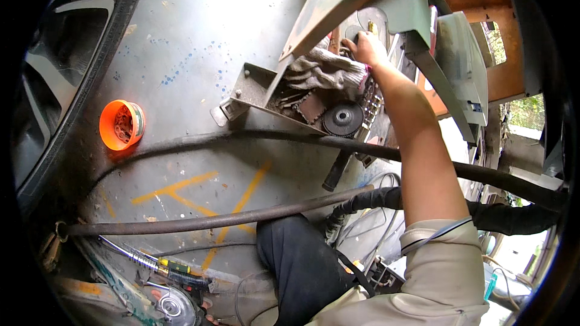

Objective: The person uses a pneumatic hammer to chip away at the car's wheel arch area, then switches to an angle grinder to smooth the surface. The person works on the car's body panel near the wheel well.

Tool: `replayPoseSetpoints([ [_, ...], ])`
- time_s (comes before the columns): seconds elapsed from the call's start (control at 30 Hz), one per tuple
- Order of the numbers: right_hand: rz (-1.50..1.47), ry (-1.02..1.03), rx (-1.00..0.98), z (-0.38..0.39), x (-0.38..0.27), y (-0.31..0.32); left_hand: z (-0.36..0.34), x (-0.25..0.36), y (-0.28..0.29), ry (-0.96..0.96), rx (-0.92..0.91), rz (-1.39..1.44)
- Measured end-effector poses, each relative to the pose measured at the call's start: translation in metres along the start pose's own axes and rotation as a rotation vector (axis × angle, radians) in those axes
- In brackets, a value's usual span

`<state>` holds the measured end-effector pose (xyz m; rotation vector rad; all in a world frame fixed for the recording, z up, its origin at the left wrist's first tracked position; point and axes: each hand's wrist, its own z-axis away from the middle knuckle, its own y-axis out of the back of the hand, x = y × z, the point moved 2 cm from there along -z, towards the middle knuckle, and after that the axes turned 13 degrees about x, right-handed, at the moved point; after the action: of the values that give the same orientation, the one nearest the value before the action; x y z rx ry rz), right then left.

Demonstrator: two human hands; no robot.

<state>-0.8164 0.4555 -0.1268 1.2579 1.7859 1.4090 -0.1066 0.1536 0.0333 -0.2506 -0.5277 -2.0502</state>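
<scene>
My right arm stretches up to a metal tool tray, and my right hand (367, 50) is bent over its far end. Its thumb and fingers close in beside a small grey disc (353, 34); what they grip is hidden. Close by in the tray (258, 84) are a bunched grey work glove (326, 69) and a round black disc (343, 119). At the lower left, an angle grinder (174, 306) with a silver round head shows. Fingertips of my left hand (209, 317) appear around it, though most of that hand is hidden.
An orange tub (121, 125) with small brownish pieces stands on the grey floor at left, near a large wheel (66, 78). A dark hose (241, 136) and a rusty bar (217, 220) cross before me. A black handle (337, 170) juts below the tray.
</scene>
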Motion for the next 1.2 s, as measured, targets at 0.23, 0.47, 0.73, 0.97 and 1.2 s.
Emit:
replayPoseSetpoints([
  [0.23,0.091,-0.127,-0.339,-0.02,-0.025,0.007,0.004,0.001,-0.005,-0.018,0.029,0.019],
  [0.47,0.083,-0.443,0.104,-0.015,-0.009,0.006,0.011,0.004,-0.007,-0.014,0.008,0.059],
  [0.73,-0.121,-0.801,0.268,0.038,-0.044,0.09,0.036,0.038,0.031,-0.129,-0.158,0.154],
  [0.97,-1.724,-1.227,0.044,0.183,-0.193,0.282,0.047,0.075,0.052,-0.245,-0.576,0.157],
  [1.2,-1.271,0.383,0.388,0.269,-0.383,0.493,0.002,0.095,0.063,-0.228,-0.983,0.102],
])
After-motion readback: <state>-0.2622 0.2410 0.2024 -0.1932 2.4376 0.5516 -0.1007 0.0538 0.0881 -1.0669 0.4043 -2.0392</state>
